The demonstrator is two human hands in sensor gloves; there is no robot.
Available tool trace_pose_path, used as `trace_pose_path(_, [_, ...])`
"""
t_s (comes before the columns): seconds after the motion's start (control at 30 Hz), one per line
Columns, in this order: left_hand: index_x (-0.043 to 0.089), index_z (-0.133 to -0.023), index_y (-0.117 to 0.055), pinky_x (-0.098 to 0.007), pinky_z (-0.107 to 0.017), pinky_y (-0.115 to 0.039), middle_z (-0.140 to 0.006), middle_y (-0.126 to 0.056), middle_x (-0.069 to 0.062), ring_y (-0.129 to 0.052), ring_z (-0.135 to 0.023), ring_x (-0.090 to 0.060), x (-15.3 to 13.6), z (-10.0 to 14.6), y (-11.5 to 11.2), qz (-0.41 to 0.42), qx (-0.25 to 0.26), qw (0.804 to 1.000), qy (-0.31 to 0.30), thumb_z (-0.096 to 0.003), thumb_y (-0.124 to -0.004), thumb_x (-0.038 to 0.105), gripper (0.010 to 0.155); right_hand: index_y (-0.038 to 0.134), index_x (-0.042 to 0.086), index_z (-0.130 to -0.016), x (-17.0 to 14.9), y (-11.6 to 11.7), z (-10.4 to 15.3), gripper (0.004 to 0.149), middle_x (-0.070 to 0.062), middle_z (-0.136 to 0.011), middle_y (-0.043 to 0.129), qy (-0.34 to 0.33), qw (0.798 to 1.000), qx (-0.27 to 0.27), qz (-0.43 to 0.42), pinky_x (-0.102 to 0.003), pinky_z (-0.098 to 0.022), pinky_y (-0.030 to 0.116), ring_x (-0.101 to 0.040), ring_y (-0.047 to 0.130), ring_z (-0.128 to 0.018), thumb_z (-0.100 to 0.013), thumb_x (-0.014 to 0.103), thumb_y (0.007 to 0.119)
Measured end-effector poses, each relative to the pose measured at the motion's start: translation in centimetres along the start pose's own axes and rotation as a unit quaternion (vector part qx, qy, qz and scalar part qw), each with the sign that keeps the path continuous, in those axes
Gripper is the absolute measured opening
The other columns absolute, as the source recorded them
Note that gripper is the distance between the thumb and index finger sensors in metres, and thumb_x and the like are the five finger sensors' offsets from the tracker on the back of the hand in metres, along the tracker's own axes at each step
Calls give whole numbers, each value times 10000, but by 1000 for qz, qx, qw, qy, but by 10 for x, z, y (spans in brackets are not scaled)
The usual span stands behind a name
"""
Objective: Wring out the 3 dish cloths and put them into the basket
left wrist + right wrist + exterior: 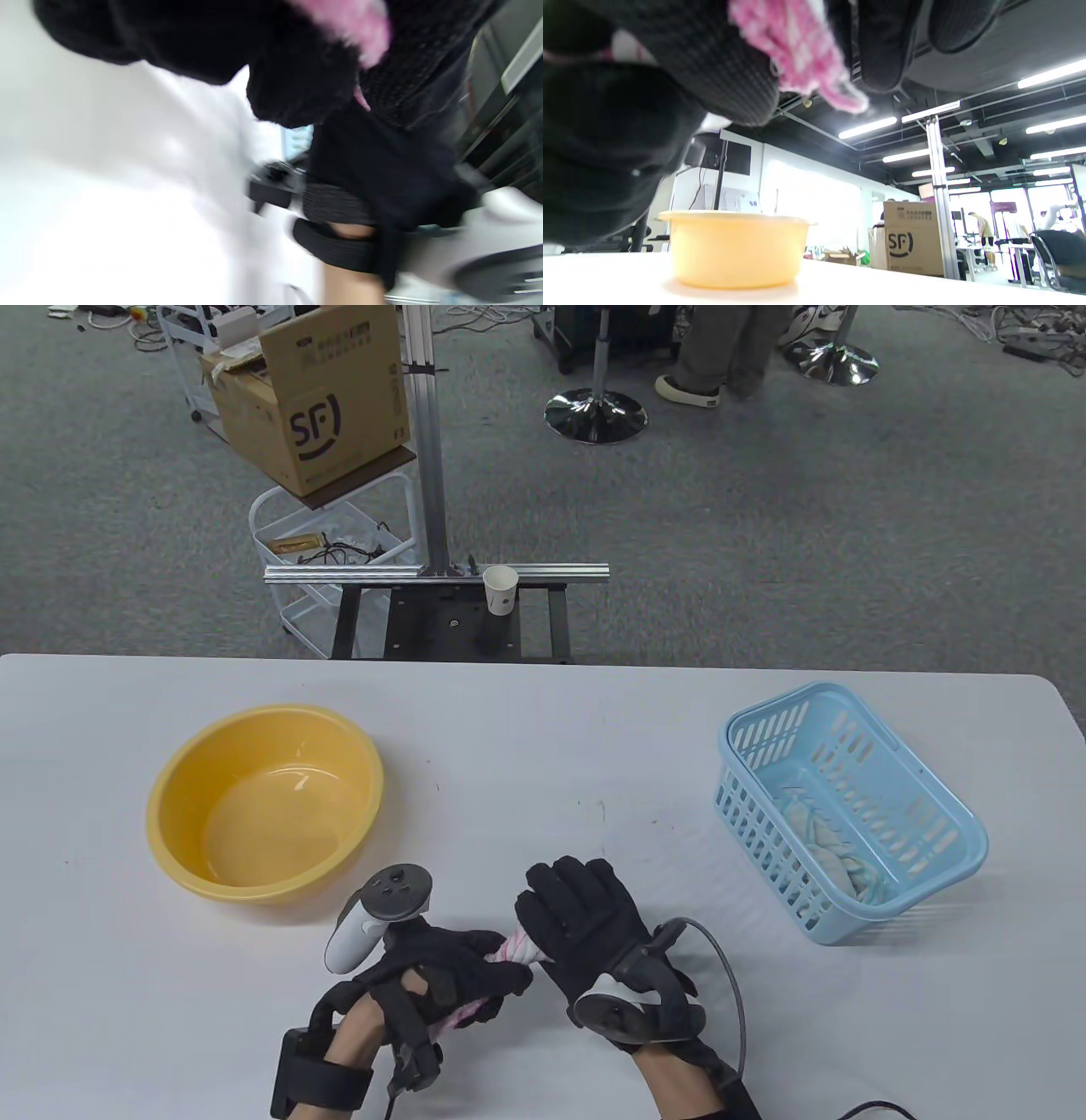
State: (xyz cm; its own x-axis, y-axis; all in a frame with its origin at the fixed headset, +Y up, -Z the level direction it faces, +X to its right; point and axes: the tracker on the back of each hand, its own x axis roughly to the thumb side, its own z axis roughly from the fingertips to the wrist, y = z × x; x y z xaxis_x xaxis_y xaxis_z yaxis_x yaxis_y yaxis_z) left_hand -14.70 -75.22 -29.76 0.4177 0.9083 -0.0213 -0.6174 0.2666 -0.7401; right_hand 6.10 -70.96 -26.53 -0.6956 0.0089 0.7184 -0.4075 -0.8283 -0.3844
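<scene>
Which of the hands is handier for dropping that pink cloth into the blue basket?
Probably the right hand: it already grips the pink cloth and lies nearer the basket; the left hand is on the bowl's side.

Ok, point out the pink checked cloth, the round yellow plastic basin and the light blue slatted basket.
pink checked cloth [519,948], table view, twisted middle between the hands
round yellow plastic basin [170,789], table view, left rim
light blue slatted basket [976,823], table view, right rim

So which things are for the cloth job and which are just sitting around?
For the job:
pink cloth, held by left hand and right hand
basket with a cloth inside
yellow bowl

Just sitting around:
paper cup
cardboard box
</scene>
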Motion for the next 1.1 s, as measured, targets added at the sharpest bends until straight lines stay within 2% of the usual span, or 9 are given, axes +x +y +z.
trace_pose_path(0.1, [119,-837,-904,-492,-332,-833,-377,-1030,35,-953,-155,-213,6,2,-1,-98,39,994,30,-388,-986,472,577,751,148,-925,4,4,-4,541,-95,-942,830,4,999,40,6,-601,-647,678,-397,843,-857,-455,339,940])
trace_pose_path(0.23, [147,-858,-888,-505,-359,-820,-397,-1020,30,-949,-181,-230,13,0,-8,-218,77,971,61,-395,-976,438,554,783,127,-903,6,10,-4,535,-122,-860,905,17,996,91,12,-575,-611,732,-367,924,-761,-441,333,957])
trace_pose_path(0.4, [178,-858,-883,-506,-386,-813,-423,-1015,39,-954,-213,-234,21,-3,-15,-342,131,928,71,-389,-960,432,539,838,95,-860,7,11,-6,545,-130,-730,1002,50,990,129,26,-557,-528,808,-336,1024,-612,-421,380,990])
trace_pose_path(0.47, [193,-858,-883,-507,-402,-809,-443,-1016,42,-960,-235,-237,25,-3,-17,-392,159,903,70,-378,-957,430,541,862,92,-837,7,10,-7,549,-113,-680,1034,64,988,139,35,-538,-490,842,-306,1058,-551,-411,411,1000])
trace_pose_path(0.67, [198,-860,-896,-497,-413,-832,-511,-1048,47,-1003,-264,-232,34,0,-22,-490,249,835,36,-340,-957,424,570,870,62,-816,-4,13,-4,563,-110,-614,1053,160,973,151,-64,-527,-438,863,-286,1074,-470,-406,423,1006])
trace_pose_path(0.73, [200,-856,-898,-491,-411,-839,-514,-1051,52,-1009,-266,-226,34,0,-23,-509,271,817,26,-340,-956,422,564,880,47,-802,-7,15,-3,567,-109,-585,1065,201,961,164,-99,-523,-415,874,-281,1084,-438,-406,432,1008])
trace_pose_path(0.93, [188,-814,-925,-482,-393,-853,-492,-1061,54,-1015,-239,-218,37,3,-27,-532,296,793,-13,-340,-956,417,527,917,21,-753,-18,20,2,562,-80,-481,1103,265,925,191,-194,-496,-338,910,-246,1112,-327,-404,453,1006])
trace_pose_path(1.1, [188,-797,-946,-477,-387,-866,-482,-1076,55,-1029,-233,-217,43,8,-29,-545,310,778,-40,-341,-964,413,509,918,8,-749,-28,31,11,544,-85,-466,1104,307,871,204,-324,-498,-328,908,-249,1111,-314,-408,424,1005])
